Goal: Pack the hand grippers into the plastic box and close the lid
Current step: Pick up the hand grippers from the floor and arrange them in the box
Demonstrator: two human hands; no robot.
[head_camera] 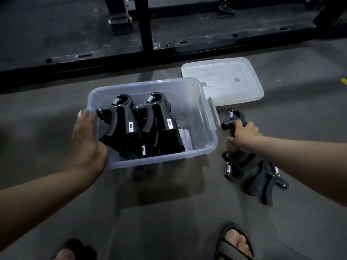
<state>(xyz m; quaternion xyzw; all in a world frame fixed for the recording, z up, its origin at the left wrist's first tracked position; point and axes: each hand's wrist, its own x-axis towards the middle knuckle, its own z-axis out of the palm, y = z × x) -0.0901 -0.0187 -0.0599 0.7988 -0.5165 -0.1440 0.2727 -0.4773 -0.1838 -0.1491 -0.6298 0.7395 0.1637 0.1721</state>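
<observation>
Grey floor (pixel 169 212) | left hand (pixel 86 139) grips box (pixel 161 161) rim | right hand (pixel 244 136) grips loose gripper (pixel 238 117) — lid (pixel 225 85) off behind.

The clear plastic box (pixel 205 102) at centre frame is open from above. Its left and middle are filled by packed hand grippers (pixel 131 126); a bare strip is left along its right wall. The left rim is gripped by the left hand (pixel 86 139). The lid (pixel 225 81) lies just beside the box's upper right corner. Floor right of the box is taken up by the right hand (pixel 244 136), the held gripper (pixel 234 117) and a loose pile (pixel 253 177). The top of the frame is barred by a black metal frame (pixel 144 25).
</observation>
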